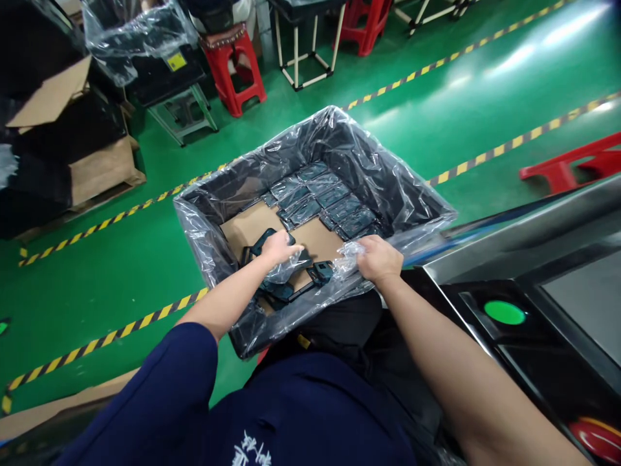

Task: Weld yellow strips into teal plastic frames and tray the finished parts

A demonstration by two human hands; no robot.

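Note:
A black crate (252,175) lined with a clear plastic bag stands in front of me on the green floor. Inside lie a brown cardboard sheet (247,228) and rows of dark bagged parts (330,197) at the far side. My left hand (280,247) reaches into the crate, fingers curled on a clear-bagged black part (284,272) near the front wall. My right hand (378,259) is closed on the crumpled edge of the plastic liner (349,254) at the crate's near rim. More black parts (320,272) lie between my hands.
A metal machine top with a green button (504,312) is at my right. Red stools (235,68) and a white frame table (305,45) stand beyond the crate. Cardboard boxes (104,168) and another bag-lined bin (140,39) are at the far left. Yellow-black tape lines cross the floor.

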